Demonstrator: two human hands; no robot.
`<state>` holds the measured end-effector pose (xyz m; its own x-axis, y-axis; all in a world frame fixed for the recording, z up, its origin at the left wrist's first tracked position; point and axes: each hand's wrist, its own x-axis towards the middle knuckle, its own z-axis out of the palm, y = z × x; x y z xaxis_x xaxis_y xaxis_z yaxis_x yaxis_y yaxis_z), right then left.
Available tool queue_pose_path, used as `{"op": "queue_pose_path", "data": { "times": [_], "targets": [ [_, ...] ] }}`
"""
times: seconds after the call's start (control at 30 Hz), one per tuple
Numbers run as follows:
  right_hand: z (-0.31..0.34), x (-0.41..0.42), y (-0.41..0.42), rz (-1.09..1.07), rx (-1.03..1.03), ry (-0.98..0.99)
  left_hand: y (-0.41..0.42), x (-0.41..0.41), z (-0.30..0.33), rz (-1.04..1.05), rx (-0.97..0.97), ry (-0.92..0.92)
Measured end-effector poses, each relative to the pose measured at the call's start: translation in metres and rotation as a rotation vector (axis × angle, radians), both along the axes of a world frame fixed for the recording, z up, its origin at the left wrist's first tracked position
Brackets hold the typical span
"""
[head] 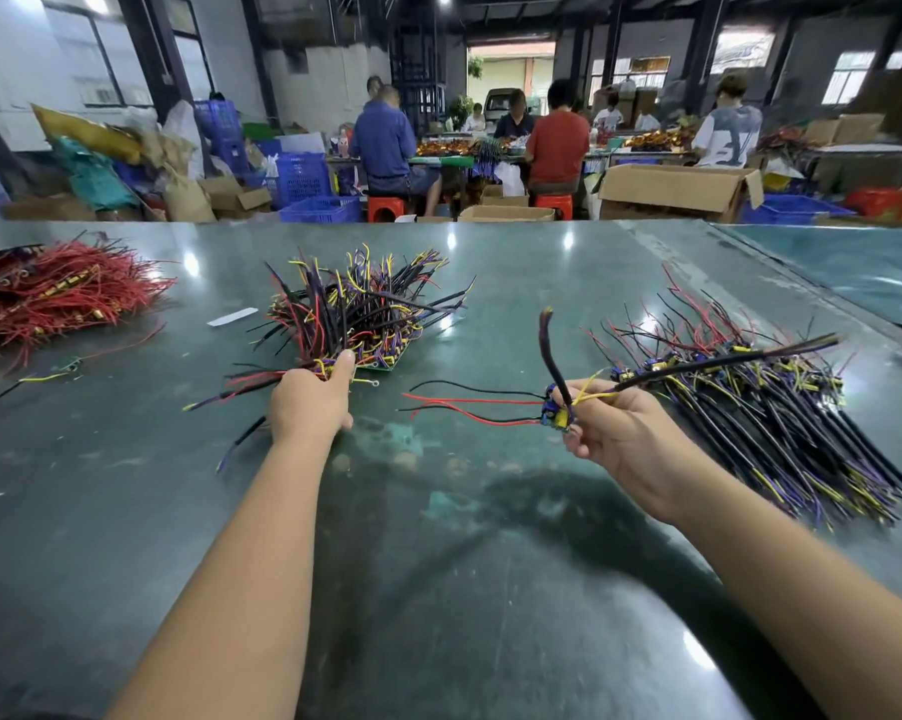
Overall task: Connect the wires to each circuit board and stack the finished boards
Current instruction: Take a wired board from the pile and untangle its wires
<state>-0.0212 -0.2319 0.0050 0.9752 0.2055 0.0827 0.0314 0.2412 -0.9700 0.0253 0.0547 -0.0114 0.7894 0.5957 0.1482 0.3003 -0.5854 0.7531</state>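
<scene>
The right hand (612, 431) has its fingers curled round a small circuit board (557, 415), pinching it clear of the green table (490, 563). The board is compact, blue and yellow with stubby components, and mostly hidden by the fingertips. From the grip its leads fan out three ways. Thin red and black wires (469, 405) run leftward, roughly level, their long axis across the table and their free ends pointing toward the other hand. A thick dark sleeved cable (552, 350) rises from the grip and bends slightly left, its frayed purple end pointing up. A second dark cable (724, 362) stretches away to the right and a little upward, its tip over the heap beyond the grip; short yellow strands join it to the board.

That heap, the stack of wired boards (781, 407), lies just right of the right hand: glossy black, purple and yellow leads combed mostly toward the near right, with blue and yellow boards along its far edge.

The left hand (308, 407) reaches forward with its thumb up, fingers curled into the near edge of a bristling pile of boards and wires (355, 314); what exactly it grasps is hidden behind the hand. Green board corners show just right of its thumb. Wires there stand up stiffly in all directions.

Far left of that hand lies a tangle of red wires (48, 293) with brassy ends.
</scene>
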Motion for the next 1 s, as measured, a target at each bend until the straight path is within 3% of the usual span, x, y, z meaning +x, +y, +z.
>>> {"op": "queue_pose_path", "data": {
  "times": [0.2,0.3,0.37,0.47,0.6,0.73,1.0],
  "targets": [
    [0.002,0.0,-0.001,0.009,0.064,0.11,0.0,-0.012,0.009,-0.077,0.242,0.304],
    [0.003,0.0,0.002,-0.002,0.017,0.188,-0.003,-0.021,0.01,-0.073,0.313,0.262],
    [0.004,0.001,0.002,0.024,-0.007,0.271,-0.01,-0.025,0.012,-0.117,0.333,0.128],
    [0.006,0.001,0.0,0.122,-0.045,0.403,-0.041,-0.031,0.019,-0.454,-0.113,-0.107],
    [0.004,-0.001,0.001,0.209,-0.21,0.376,-0.08,-0.048,0.018,-0.805,-0.573,-0.039],
    [0.002,-0.001,0.005,0.145,-0.326,0.287,-0.097,-0.054,0.007,-0.94,-0.722,0.082],
    [0.0,-0.001,0.004,0.007,-0.363,0.213,-0.105,-0.051,0.0,-0.955,-0.83,0.09]
  ]
}}
